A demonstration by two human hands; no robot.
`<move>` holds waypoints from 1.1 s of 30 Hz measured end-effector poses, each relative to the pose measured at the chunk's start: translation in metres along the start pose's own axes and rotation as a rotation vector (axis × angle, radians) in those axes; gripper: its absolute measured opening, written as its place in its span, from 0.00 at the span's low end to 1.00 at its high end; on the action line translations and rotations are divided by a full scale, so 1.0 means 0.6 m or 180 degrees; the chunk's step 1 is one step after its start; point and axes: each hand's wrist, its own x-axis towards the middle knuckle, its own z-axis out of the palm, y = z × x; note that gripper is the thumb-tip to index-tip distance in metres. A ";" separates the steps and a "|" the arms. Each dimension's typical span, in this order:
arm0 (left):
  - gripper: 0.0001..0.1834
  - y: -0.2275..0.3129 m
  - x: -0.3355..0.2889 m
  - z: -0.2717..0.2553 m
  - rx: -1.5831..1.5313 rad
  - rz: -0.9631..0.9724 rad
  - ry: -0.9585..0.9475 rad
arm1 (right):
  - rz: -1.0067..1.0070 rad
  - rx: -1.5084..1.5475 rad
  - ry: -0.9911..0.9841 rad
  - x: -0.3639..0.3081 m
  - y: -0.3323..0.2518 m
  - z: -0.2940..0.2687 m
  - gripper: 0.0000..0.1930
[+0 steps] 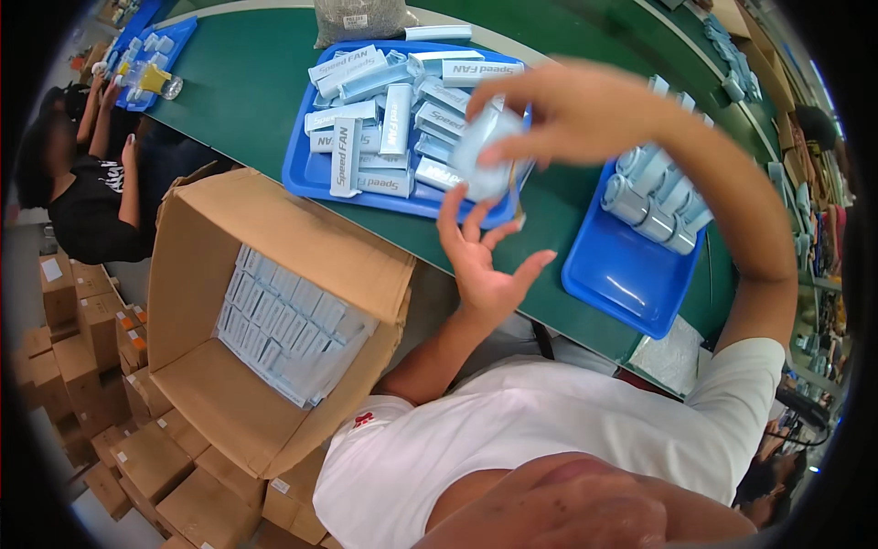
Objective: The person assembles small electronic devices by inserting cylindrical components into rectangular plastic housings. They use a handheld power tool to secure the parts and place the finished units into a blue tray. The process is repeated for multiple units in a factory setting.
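Single head-worn fisheye, steeply downward, close above green table (pixel 247 82).

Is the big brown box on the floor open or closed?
Open. The cardboard box has its flaps folded out, and rows of small pale boxes show inside.

Long green bench (pixel 247 82) runs from 10 o'clock across to 3 o'clock. Stacked brown cartons (pixel 82 348) on a pale floor (pixel 101 522) at 8 o'clock. Cluttered shelving (pixel 814 229) at 3 o'clock. Another person in a black shirt (pixel 87 206) at 9 o'clock. Bright, even indoor light.
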 end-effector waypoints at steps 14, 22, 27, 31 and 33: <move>0.30 0.077 -0.065 -0.051 -0.0066 -0.0522 -0.0049 | 0.0271 -0.1978 0.2146 0.159 0.202 0.107 0.16; 0.21 0.112 -0.066 -0.060 0.0462 -0.0580 -0.0244 | -0.0274 0.0316 0.2518 0.041 0.113 0.113 0.17; 0.20 0.126 -0.051 -0.007 0.0432 -0.0690 -0.0781 | -0.0837 0.4145 0.2490 -0.174 0.069 0.194 0.24; 0.16 0.168 -0.055 0.070 0.0711 -0.0835 -0.1564 | -0.0899 0.5303 0.2664 -0.297 0.105 0.267 0.24; 0.15 0.162 -0.064 0.100 0.0725 -0.0684 -0.1953 | -0.0844 0.5606 0.2867 -0.332 0.124 0.300 0.23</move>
